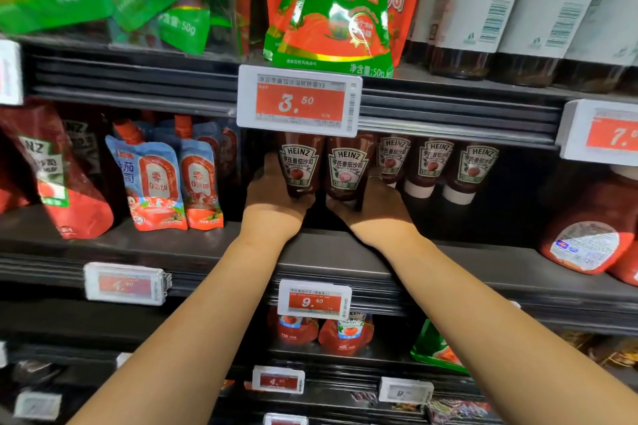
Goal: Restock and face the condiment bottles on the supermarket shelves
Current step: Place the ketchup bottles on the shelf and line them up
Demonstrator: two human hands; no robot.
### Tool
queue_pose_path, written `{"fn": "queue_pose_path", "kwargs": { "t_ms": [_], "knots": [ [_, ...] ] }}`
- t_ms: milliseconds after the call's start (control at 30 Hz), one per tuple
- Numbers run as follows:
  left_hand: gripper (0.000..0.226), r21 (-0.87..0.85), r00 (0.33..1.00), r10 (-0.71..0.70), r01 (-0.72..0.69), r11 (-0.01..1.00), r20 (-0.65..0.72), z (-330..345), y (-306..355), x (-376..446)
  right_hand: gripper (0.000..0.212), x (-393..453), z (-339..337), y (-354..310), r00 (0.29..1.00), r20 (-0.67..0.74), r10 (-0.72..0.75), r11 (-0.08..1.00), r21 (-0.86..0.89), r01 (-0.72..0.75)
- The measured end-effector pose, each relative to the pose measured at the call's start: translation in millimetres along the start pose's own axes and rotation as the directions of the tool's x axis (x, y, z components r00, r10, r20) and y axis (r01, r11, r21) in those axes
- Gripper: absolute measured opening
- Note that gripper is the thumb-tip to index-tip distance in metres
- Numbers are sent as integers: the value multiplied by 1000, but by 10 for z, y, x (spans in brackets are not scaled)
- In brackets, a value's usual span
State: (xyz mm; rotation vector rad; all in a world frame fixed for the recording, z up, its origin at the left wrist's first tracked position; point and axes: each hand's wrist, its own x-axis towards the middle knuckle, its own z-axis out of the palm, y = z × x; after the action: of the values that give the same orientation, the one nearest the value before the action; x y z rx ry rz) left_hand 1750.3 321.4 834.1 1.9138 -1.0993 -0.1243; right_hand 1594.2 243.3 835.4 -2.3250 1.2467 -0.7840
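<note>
Two dark-red upside-down Heinz squeeze bottles: my left hand (272,198) clamps one (299,166), right hand (374,205) the other (347,171); facing step, next square labels.

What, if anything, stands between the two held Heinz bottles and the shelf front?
Nothing visible does. The left hand and right hand each grip a Heinz bottle; the shelf before them is bare.

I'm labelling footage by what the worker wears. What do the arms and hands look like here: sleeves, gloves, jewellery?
Both forearms are bare up to the frame edge: no sleeves, gloves or watch in view. The left hand shows nothing worn. The right hand seems to carry a thin pale ring on one finger, though it is too small to be sure.
</note>
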Motion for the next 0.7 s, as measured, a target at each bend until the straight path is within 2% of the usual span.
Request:
{"fn": "queue_pose_path", "kwargs": {
  "t_ms": [267, 367, 500, 633, 700],
  "knots": [
    [81, -11, 999, -15, 16, 1000, 41, -8, 14, -4, 73, -29, 2, -22, 1000, -15, -25, 999, -22, 25],
    [82, -64, 997, -16, 20, 998, 74, -16, -33, -14, 74, -52, -4, -36, 999, -15, -30, 998, -51, 29],
    [93, -124, 993, -60, 73, 990, 103, -59, -83, -14, 74, -136, -76, -47, 1000, -15, 28, 996, -85, -29],
    [76, -168, 990, -49, 70, 983, 131, -99, -119, -79, 55, -350, -209, 68, 980, -127, 152, 986, -42, -159],
    [71, -145, 991, -28, 47, 988, 128, -145, -156, -145, 43, -467, -272, 142, 982, -133, 131, 982, -122, -148]
  ]
}}
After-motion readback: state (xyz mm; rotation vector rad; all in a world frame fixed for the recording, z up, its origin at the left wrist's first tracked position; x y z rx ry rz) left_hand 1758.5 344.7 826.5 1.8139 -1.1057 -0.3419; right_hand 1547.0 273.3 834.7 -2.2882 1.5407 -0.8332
